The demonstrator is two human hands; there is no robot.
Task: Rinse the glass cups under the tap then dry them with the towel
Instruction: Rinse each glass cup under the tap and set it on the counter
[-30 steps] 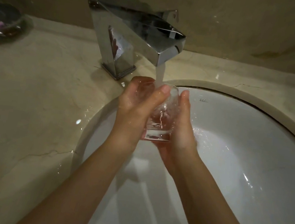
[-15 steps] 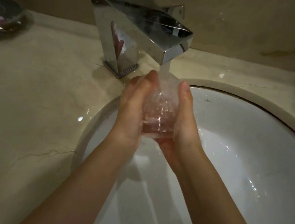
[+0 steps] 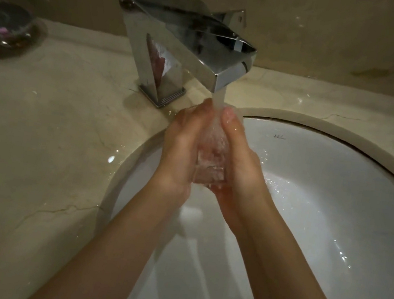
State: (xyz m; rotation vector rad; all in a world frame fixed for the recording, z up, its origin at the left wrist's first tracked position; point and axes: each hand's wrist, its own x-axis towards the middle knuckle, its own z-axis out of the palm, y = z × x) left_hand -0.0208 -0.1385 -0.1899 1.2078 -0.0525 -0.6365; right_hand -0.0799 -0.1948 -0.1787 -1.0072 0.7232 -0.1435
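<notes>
Left hand and right hand clasp a clear, straight-sided glass cup between them under the angular polished chrome tap, over the smooth round white ceramic basin.

L hand: bare, no ring/glove, wet w/ sheen | R hand: bare, no ring, droplets on thumb | your forearms: both bare to frame edge, no sleeve, no watch/band | nails: short, unpainted
</notes>
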